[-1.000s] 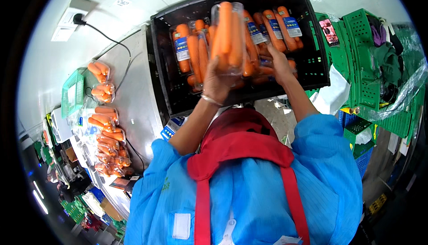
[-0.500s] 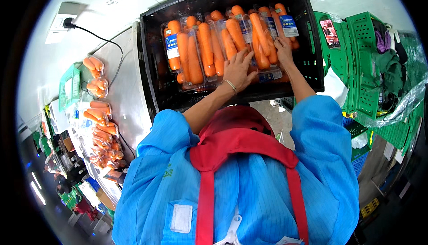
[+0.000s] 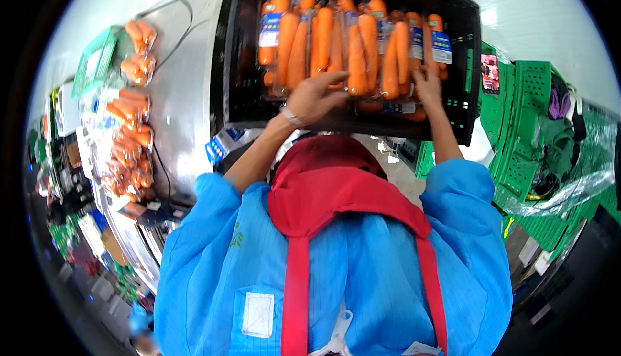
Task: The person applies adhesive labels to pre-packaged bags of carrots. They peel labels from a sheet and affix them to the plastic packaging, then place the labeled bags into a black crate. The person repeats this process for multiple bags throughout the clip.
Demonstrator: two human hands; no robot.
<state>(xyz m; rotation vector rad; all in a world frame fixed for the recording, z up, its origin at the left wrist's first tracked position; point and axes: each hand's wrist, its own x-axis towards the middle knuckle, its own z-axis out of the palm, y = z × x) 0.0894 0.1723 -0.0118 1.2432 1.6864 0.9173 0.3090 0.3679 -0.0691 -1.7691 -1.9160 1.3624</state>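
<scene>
A black plastic crate [image 3: 352,123] in front of me holds several clear packs of carrots [image 3: 323,39], standing side by side in a row with their tips toward me. Some carry blue and white labels. At the near ends of the middle packs, my left hand [image 3: 315,100] is open, fingers spread and pointing right, touching or just above them. My right hand [image 3: 428,87] is by the near ends of the right-hand packs; its slightly blurred fingers look apart and hold nothing that I can see. Another carrot pack [image 3: 391,108] lies crosswise near the crate's front wall.
On the left, a metal table [image 3: 184,97] bears more packed carrots [image 3: 132,136] and a light green basket [image 3: 96,61]. Green crates [image 3: 524,129] with cloths and plastic film stand on the right, near a phone [image 3: 490,73]. A black cable runs across the table.
My left hand has moved left across the packs and back toward the crate's near side. My right hand has shifted slightly. The middle packs now stand straighter, and the whole view has shifted.
</scene>
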